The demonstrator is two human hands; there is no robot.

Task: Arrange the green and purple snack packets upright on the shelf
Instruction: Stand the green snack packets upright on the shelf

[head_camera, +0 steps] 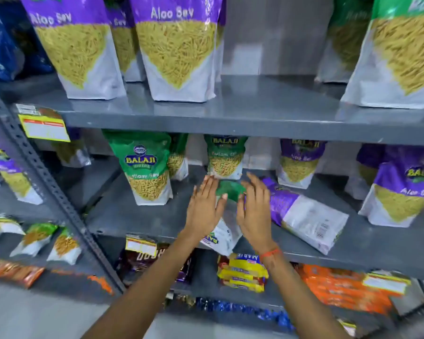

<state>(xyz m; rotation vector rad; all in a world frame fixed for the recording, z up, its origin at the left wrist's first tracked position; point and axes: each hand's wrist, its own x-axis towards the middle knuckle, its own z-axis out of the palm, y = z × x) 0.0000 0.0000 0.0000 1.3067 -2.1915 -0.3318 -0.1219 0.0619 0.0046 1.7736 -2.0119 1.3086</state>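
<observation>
A: Where's the green pkt?

B: Lying flat on the middle shelf [137, 216], green packet [227, 211], green top twd the back, white bottom poking over the front edge. Partly hidden by the hands.

A: Hands?

B: Left hand [203, 206] & right hand [253, 209] either side of it, fingers straight and spread, palms facing in. Flat open, not closed on it. Can't tell if they touch the pkt.

A: Purple one?

B: Purple packet [304, 214] also lying down, just right of the right hand, angled twd the front right.

A: Anything upright?

B: Yes. Standing green packet [146, 167] left of the hands, another green one [225, 157] right behind them, purple standing packet [402, 189] far right. Orange thread on the right wrist [269, 253].
</observation>
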